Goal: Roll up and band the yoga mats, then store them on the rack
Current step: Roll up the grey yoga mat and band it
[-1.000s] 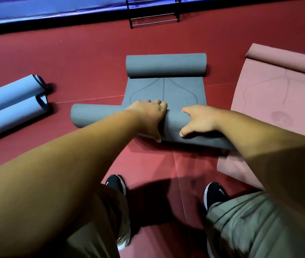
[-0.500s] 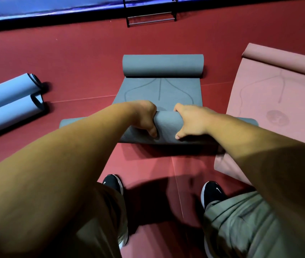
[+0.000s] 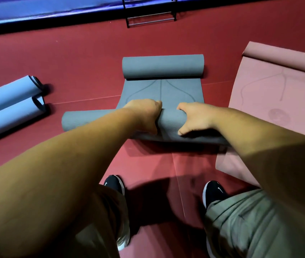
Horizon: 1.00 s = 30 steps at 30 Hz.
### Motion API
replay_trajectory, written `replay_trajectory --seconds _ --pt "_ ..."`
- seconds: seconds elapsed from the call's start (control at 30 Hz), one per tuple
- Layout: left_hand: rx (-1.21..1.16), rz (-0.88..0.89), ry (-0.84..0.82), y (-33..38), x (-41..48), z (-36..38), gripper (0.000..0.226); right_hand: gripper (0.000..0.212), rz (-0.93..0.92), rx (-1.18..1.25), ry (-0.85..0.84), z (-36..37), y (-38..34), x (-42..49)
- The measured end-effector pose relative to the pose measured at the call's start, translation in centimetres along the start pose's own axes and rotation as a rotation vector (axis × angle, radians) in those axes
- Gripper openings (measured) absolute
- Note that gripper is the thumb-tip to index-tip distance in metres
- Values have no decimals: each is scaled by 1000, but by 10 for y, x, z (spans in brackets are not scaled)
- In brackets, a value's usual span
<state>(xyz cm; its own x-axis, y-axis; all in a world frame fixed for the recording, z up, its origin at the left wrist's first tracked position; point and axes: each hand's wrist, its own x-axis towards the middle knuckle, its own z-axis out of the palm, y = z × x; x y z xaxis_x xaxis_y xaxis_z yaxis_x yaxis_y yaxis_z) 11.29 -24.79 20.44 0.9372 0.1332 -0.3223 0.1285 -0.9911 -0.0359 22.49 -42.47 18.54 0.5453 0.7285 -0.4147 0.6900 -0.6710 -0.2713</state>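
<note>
Gripping grey yoga mat (image 3: 168, 121): left hand (image 3: 144, 116) and right hand (image 3: 194, 118) side by side, fingers (image 3: 153, 104) curled over its near roll, long axis crosswise; unrolled stretch lies just beyond the fingers.

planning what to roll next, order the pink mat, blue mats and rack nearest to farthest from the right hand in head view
1. pink mat, just right of the right hand
2. blue mats, across on the left
3. rack, far ahead

Head cam, fwd-down, near hands (image 3: 168, 118).
</note>
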Motion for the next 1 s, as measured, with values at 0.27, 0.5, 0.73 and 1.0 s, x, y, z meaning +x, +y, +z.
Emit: replay_trajectory --seconds 0.27,0.5,0.73,1.0 --pt "-138 -91 -122 -9 7 -1 60 97 -9 -245 193 10 -8 -1" --pt "17 -18 0 2 1 1 71 80 44 -94 85 0 -1 -3" --pt "99 8 84 8 1 5 75 85 55 -5 22 -2 3 -6" --pt "-105 -64 -28 -8 8 -1 66 110 14 -236 185 5 -7 -9"
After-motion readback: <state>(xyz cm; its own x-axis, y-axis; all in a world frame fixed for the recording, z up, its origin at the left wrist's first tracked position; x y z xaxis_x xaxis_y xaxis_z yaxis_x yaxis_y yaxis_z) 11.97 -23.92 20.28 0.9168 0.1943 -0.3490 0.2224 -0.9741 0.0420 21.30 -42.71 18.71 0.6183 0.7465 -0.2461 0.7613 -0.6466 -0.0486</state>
